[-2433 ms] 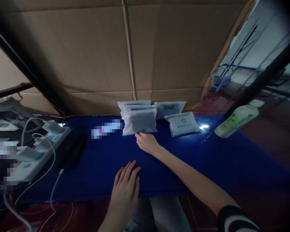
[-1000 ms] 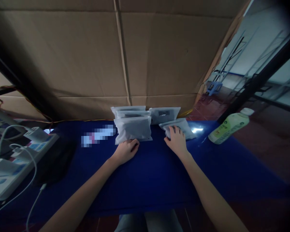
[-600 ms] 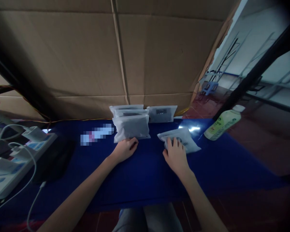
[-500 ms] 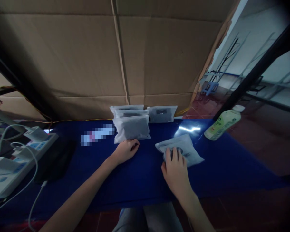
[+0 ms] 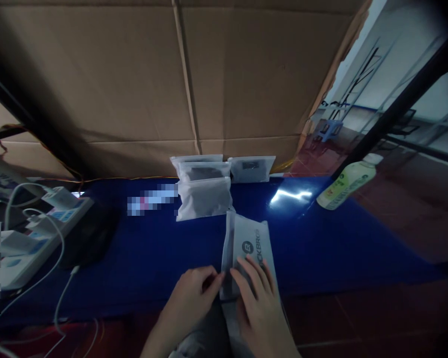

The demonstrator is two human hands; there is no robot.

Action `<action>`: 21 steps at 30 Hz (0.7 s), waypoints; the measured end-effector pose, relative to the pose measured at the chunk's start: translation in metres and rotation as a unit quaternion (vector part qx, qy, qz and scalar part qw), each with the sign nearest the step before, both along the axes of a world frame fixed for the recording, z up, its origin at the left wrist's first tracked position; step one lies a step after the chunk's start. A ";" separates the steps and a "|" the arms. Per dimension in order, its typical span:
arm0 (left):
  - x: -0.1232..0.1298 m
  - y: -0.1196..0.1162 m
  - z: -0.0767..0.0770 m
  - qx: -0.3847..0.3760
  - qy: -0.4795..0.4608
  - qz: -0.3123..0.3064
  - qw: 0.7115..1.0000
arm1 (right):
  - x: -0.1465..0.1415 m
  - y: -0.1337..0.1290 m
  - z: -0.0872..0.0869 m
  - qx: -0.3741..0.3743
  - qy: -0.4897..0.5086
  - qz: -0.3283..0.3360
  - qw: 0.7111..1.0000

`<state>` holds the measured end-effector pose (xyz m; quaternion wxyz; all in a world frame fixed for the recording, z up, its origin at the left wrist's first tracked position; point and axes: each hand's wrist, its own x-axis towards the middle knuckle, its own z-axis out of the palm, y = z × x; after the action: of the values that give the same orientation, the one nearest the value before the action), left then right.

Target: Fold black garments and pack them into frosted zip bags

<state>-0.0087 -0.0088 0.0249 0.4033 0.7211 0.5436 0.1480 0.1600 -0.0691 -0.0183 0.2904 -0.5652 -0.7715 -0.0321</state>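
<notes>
A frosted white zip bag (image 5: 263,233) with a dark round logo and lettering lies at the table's front edge, turned lengthwise toward me. My left hand (image 5: 194,293) is closed, with thumb and forefinger pinching the bag's left edge. My right hand (image 5: 259,303) rests on the bag's printed face, fingers spread and slightly bent; its palm side is hidden. Behind, several similar bags lean in a stack (image 5: 205,199) against the cardboard. One more bag (image 5: 250,170), with a dark patch showing in it, stands just right of that stack.
A power strip (image 5: 56,233) with chargers and white cables occupies the left side, beside a dark item (image 5: 93,233). On the right a drink bottle (image 5: 347,184) leans close to a black frame post (image 5: 377,129). A cardboard wall (image 5: 134,74) closes off the blue table's (image 5: 153,243) back.
The zip bag has come toward me and turned from crosswise to lengthwise. My left hand has left the stack's front and now pinches the bag's edge. My right hand moved nearer with it.
</notes>
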 end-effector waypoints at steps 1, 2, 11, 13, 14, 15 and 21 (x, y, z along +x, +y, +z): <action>0.001 -0.008 -0.002 -0.009 -0.006 0.014 1.000 | -0.003 -0.002 -0.002 0.010 0.010 0.009 1.000; 0.002 -0.015 -0.003 -0.014 -0.012 0.028 0.999 | -0.005 -0.004 -0.004 0.016 0.020 0.018 1.000; 0.010 -0.041 -0.008 -0.043 -0.075 0.038 0.996 | 0.002 -0.013 -0.014 0.049 0.080 0.048 0.994; 0.011 -0.040 -0.011 -0.024 -0.072 0.049 0.996 | 0.004 -0.011 -0.013 0.057 0.078 0.056 0.994; 0.012 -0.040 -0.012 -0.016 -0.069 0.054 0.996 | 0.004 -0.010 -0.012 0.063 0.076 0.058 0.993; 0.013 -0.039 -0.012 -0.012 -0.068 0.059 0.996 | 0.004 -0.010 -0.010 0.069 0.074 0.059 0.993; 0.016 -0.021 -0.004 -0.003 -0.051 0.095 0.994 | 0.002 -0.010 0.001 0.143 0.071 0.086 0.984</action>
<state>0.0068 -0.0299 0.0205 0.4168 0.6564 0.5890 0.2202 0.1619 -0.0791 -0.0176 0.4234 -0.4505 -0.7822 -0.0769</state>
